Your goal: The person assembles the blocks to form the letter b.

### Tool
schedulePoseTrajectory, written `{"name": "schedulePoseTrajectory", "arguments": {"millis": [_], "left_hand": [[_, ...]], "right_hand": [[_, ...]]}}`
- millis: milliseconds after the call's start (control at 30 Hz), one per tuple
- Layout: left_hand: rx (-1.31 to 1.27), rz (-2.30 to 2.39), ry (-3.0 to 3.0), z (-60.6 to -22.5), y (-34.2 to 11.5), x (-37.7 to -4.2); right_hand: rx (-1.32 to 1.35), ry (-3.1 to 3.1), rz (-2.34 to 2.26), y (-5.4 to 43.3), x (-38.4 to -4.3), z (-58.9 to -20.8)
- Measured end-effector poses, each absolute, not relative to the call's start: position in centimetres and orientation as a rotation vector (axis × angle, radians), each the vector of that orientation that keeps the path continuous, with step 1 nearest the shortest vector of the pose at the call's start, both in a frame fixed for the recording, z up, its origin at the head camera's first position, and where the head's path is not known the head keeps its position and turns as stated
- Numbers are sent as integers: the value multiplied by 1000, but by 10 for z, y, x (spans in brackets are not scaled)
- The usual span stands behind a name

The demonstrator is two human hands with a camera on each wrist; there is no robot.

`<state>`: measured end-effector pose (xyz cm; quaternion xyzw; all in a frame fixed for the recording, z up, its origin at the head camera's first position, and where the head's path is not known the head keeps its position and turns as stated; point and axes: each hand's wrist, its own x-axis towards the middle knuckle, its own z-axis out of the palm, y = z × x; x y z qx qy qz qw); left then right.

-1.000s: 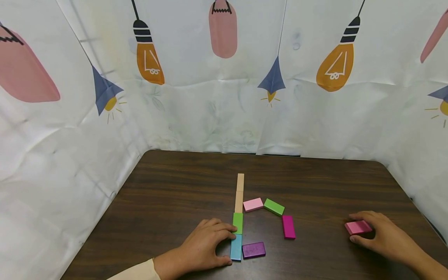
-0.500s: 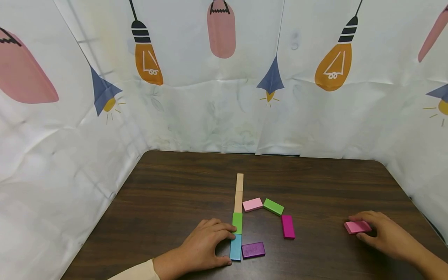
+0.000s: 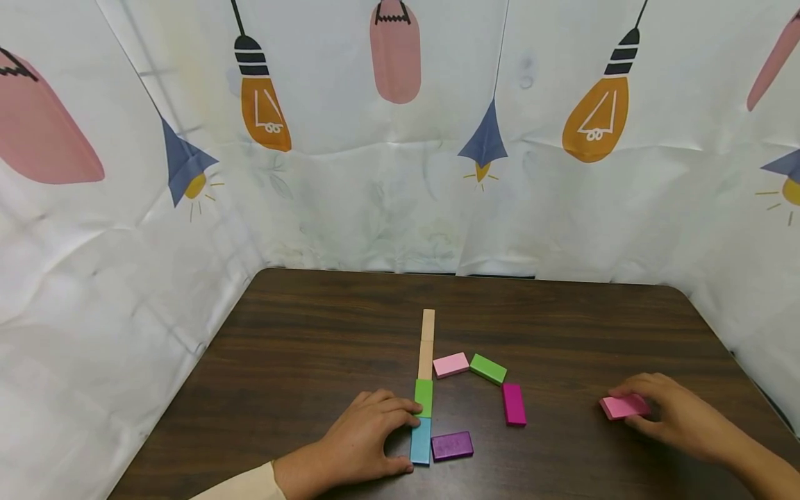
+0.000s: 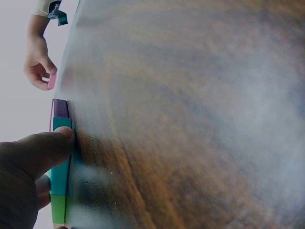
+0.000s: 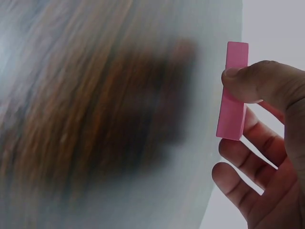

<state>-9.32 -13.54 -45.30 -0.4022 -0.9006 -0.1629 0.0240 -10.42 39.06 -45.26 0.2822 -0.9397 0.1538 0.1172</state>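
Note:
My right hand [image 3: 678, 417] pinches a pink wooden block [image 3: 625, 407] between thumb and fingers at the table's right side. In the right wrist view the thumb lies across this pink block [image 5: 232, 95], held clear of the table. My left hand [image 3: 371, 441] rests beside a straight row, its fingertips at the joint of a green block [image 3: 424, 394] and a blue block [image 3: 421, 450]. Its thumb lies by the blue block's near end. Farther along the row are two plain wooden blocks [image 3: 427, 347]. A purple block [image 3: 453, 446] touches the blue block's right side.
Right of the row, a light pink block [image 3: 451, 365], a second green block [image 3: 489, 369] and a magenta block [image 3: 514, 405] form a curve, with a gap between magenta and purple. The dark wooden table [image 3: 312, 319] is backed by a printed white curtain [image 3: 375, 208].
My right hand has moved a little to the left with the pink block, which tilts differently now. The left hand and the laid blocks have stayed in place.

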Motion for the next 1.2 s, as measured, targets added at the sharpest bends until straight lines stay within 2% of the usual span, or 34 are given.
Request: {"name": "schedulePoseTrajectory", "arguments": {"millis": [167,1200], "left_hand": [[-1244,-496,-2784,-453,-135,-93],[-1230,-518,-2835,-452,-135,-93]], "right_hand": [[933,-2705,487,380,-105,-447],[1159,-2699,542,317,-107,-419]]}}
